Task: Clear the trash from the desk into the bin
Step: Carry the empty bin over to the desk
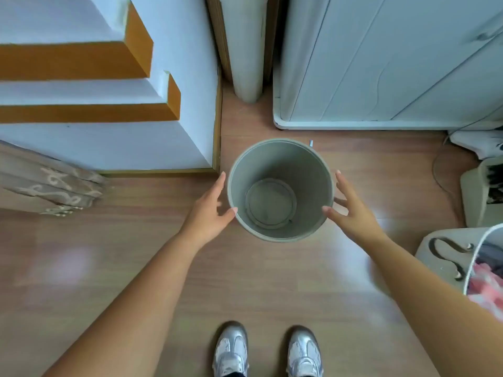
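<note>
The bin [280,190] stands upright on the wood floor [245,281], nothing inside. The left hand [211,205] and right hand [351,208] flank its rim, fingers spread, thumbs at the rim. Silver shoes [231,349] stand below.

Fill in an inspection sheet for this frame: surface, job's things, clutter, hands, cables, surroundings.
Surface: wood-look floor; no desk in view.
Job's things: grey bin, upright, empty; no trash seen.
Clutter: laundry basket with clothes at right.
Hands: left hand and right hand open at either side of the bin; fingers near the rim, contact unclear.
Cables: thin cord on the floor at right.
Surroundings: white cabinet, orange-edged shelves, silver shoes.
</note>
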